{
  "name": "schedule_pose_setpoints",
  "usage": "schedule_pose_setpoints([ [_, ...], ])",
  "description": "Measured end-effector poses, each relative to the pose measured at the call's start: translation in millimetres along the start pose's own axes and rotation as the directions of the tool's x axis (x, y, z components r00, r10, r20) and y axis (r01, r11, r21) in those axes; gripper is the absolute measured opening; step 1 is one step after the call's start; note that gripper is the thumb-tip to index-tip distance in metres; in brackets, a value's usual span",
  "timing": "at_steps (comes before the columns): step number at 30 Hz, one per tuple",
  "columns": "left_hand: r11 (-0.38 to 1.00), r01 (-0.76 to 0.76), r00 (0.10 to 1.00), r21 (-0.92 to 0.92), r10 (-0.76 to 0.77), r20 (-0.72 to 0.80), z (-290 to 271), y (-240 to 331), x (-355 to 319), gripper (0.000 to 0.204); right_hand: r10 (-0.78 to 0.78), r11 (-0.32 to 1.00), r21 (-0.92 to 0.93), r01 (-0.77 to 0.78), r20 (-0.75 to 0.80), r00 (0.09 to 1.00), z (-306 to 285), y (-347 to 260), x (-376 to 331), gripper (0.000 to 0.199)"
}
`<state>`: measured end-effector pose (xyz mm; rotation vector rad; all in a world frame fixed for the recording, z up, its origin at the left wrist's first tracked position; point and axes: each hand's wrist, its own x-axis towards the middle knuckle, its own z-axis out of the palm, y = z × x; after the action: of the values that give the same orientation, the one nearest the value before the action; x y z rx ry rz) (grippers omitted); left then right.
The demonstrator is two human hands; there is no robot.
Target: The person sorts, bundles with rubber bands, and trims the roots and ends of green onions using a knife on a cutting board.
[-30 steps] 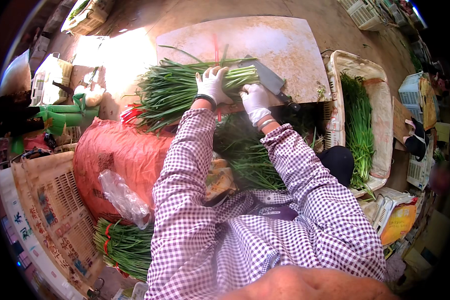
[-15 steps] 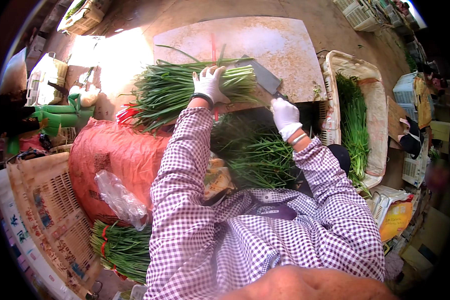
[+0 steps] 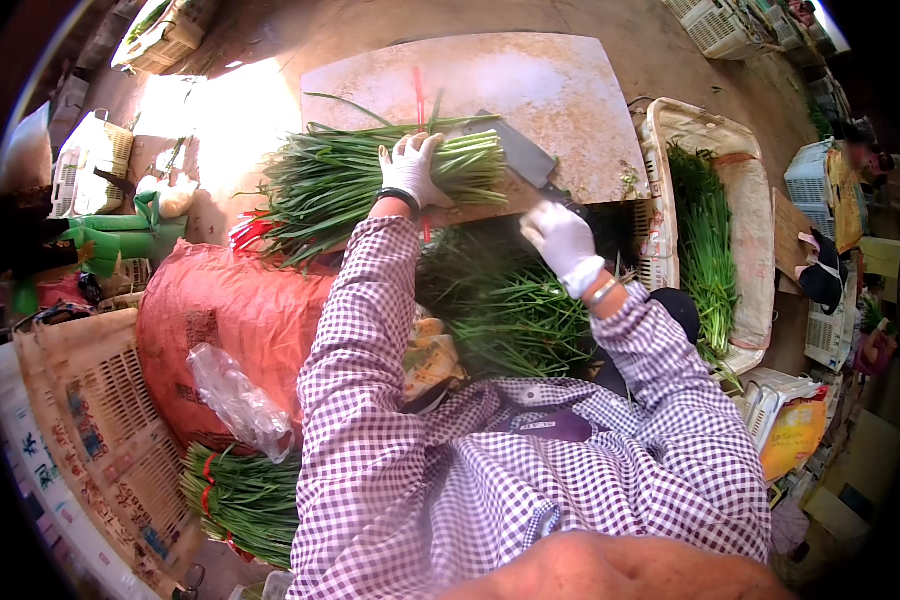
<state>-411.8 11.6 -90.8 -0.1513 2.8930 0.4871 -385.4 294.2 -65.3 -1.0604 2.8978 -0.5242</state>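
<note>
A thick bunch of garlic chives (image 3: 335,180) lies across the near edge of the board (image 3: 530,75), green leaves to the left, pale stem ends to the right. My gloved left hand (image 3: 410,172) presses over the bunch near the pale stems and grips it. A red strip (image 3: 419,95) runs under the bunch; part is hidden. The cleaver (image 3: 515,148) rests flat on the board, its dark handle at the near edge. My gloved right hand (image 3: 562,240) is just beside that handle, apart from it, fingers loosely bent with nothing visible in them.
Loose chives (image 3: 530,310) lie below the board in front of me. A white crate (image 3: 755,225) with more greens stands at the right. A red sack (image 3: 230,310) with a clear plastic bag (image 3: 240,395) is at the left, near tied chives (image 3: 255,500).
My right hand has come off the cleaver's handle and moved slightly left and toward me. The cleaver stays on the board. My left hand stays on the bunch.
</note>
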Motion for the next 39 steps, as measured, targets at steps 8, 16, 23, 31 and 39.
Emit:
schedule_pose_setpoints([
  [8,1.0,-0.03,0.999,-0.003,0.03,-0.013,1,-2,-6,0.122,0.192,0.966,0.172,-0.194,0.027,0.981,77,-5,74,0.02],
  [16,0.999,-0.018,1.0,0.043,0.019,-0.008,0,1,-6,0.126,0.156,0.979,0.118,-0.164,0.072,0.985,69,-10,78,0.027],
  [23,0.999,-0.028,0.999,0.031,0.028,-0.019,1,-1,-6,0.126,-0.014,0.994,-0.108,0.01,-0.028,1.0,72,-19,81,0.02],
  [31,0.999,-0.02,1.0,0.033,0.021,-0.014,4,-3,-5,0.123,-0.202,0.904,-0.391,0.174,-0.031,0.979,85,-13,89,0.006],
  [39,1.0,-0.016,1.0,0.024,0.016,-0.013,4,-3,-4,0.119,0.108,0.891,-0.445,-0.094,0.008,0.994,35,52,44,0.012],
])
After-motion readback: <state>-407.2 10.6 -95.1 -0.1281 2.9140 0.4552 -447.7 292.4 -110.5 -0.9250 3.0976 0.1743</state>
